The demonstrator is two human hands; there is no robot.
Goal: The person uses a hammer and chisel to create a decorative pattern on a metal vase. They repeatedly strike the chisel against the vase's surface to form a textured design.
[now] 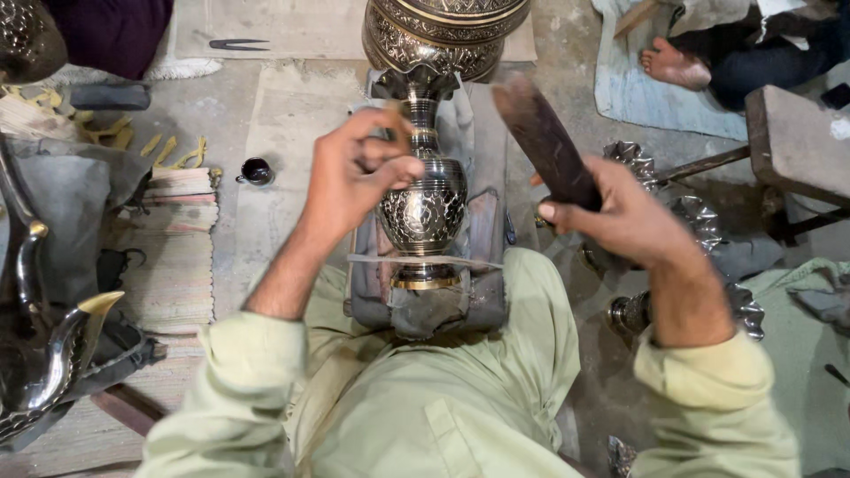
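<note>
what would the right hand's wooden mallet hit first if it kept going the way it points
Probably the large engraved brass pot beyond the small vase. The mallet in the right hand points up and left towards that pot's lower edge, though depth is unclear, so it might pass above it.

The light is soft and even, not very bright. Small bright spots shine on the metal vase [423, 199]. The wooden stick [544, 142] looks blurry at its top end. Shadows are weak. Things near the edges bend and stretch a little.
</note>
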